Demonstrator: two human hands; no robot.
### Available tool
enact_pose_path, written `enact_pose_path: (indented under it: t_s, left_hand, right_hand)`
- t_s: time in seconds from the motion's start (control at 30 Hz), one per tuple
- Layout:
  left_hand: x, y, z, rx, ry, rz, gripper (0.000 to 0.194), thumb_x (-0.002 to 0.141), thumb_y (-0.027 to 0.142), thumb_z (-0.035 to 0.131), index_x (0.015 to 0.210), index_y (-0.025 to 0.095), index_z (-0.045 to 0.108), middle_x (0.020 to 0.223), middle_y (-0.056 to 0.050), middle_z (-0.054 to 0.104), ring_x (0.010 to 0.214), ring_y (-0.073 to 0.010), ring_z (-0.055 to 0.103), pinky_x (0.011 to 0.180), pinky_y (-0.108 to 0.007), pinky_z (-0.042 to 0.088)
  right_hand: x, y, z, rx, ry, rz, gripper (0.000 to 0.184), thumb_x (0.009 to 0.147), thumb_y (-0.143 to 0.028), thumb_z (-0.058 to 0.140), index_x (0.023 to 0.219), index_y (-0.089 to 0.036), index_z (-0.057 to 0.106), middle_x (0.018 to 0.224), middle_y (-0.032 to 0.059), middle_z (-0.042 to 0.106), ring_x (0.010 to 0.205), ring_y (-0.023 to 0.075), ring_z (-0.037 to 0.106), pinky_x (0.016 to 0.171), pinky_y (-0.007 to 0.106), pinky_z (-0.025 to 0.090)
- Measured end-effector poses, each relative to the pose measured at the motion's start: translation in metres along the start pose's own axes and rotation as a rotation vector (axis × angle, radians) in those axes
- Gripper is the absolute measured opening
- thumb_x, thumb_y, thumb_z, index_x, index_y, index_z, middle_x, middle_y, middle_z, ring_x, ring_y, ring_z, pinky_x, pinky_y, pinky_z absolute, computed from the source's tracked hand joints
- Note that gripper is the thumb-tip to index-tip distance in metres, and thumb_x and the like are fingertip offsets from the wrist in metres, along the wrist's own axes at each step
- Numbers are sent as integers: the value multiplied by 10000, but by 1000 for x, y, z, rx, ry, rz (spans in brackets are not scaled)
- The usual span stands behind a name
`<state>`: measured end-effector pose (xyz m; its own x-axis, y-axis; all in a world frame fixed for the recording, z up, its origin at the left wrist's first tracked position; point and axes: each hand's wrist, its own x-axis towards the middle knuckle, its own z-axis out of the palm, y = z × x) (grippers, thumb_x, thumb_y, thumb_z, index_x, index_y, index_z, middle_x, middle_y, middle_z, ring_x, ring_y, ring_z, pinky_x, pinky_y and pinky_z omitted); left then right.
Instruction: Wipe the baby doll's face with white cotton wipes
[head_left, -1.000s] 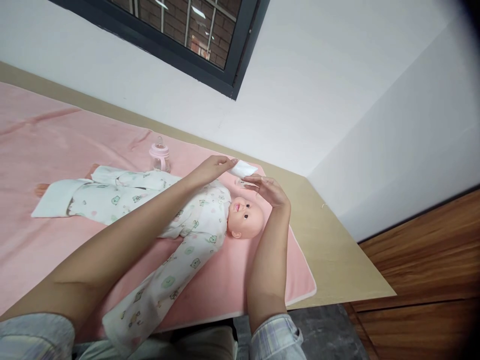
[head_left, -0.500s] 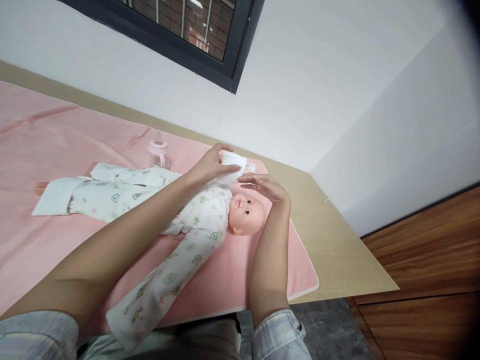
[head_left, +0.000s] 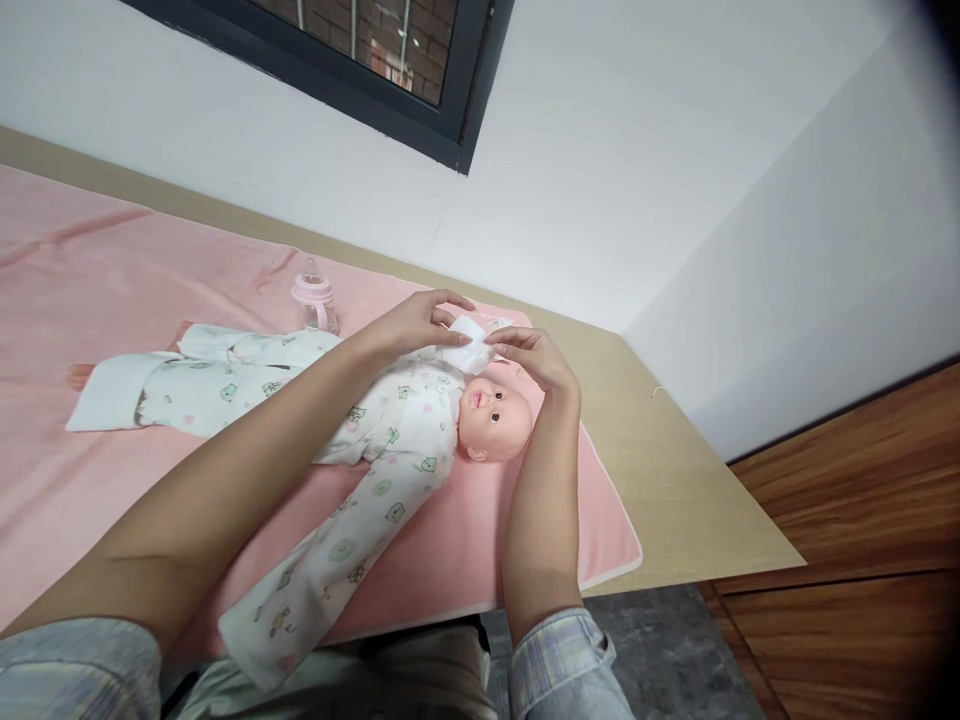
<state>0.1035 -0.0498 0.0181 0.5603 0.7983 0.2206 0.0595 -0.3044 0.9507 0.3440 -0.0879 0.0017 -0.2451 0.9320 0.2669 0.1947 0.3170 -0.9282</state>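
A doll (head_left: pixel 495 425) lies on its back in a white patterned baby outfit (head_left: pixel 375 425), its bare head to the right. Beyond its shoulder, my left hand (head_left: pixel 427 325) holds a soft white piece of cloth or tissue (head_left: pixel 469 352) between thumb and fingers. My right hand (head_left: pixel 532 352) pinches the right edge of the same piece, its wrist bent over near the doll's head. Whether this white piece belongs to the far sleeve I cannot tell. The near sleeve (head_left: pixel 330 565) stretches flat toward me over the table edge.
A pink baby bottle (head_left: pixel 313 300) with a handle stands behind the doll's legs. The pink blanket (head_left: pixel 600 520) covers much of the wooden table (head_left: pixel 675 500). A wall with a dark-framed window (head_left: pixel 450 120) rises behind, and a wooden cabinet (head_left: pixel 862 500) is at the right.
My right hand has closed from loosely extended fingers into a pinch on the white piece. The piece has lowered slightly and looks more crumpled. The doll has barely moved.
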Motion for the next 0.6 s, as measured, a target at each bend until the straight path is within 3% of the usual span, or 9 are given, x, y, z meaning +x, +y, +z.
enact_pose_path:
  t_s: [0.2,0.33,0.4,0.53,0.6]
  left_hand:
    - [4,-6,1,54,-112,11,394,616,381,848,897,142,709,685,-9,617,607,-143,543,547,-250,364]
    - [6,-12,-1,155,-131,51,351,669,474,806,712,145,693,585,9,511,531,-115,429,506,-251,275]
    - [6,-12,-1,188,-145,68,361,702,500,783,700,148,702,591,0,529,542,-128,454,515,-257,296]
    - [3,-8,2,153,-194,163,349,738,514,770,820,174,772,876,-55,719,842,-233,654,727,-304,481]
    - [2,-7,3,127,-210,207,345,746,523,773,842,192,787,1040,-67,741,1047,-287,659,899,-349,497]
  right_hand:
    - [6,0,5,35,48,-1,320,602,-389,922,829,-211,783,894,23,742,819,159,651,795,320,552]
    - [6,-5,7,14,40,-26,355,618,-429,912,846,-202,761,946,43,723,836,177,647,790,350,560]
    - [6,-10,9,-3,30,-36,360,644,-440,899,867,-199,753,975,56,715,865,192,649,809,372,559]
    - [5,-23,16,-56,30,-68,314,678,-403,872,891,-216,735,1017,48,723,1005,220,659,938,407,547]
    - [4,-29,21,-92,35,-104,285,706,-346,843,942,-236,729,1094,39,719,1126,227,644,1059,438,499]
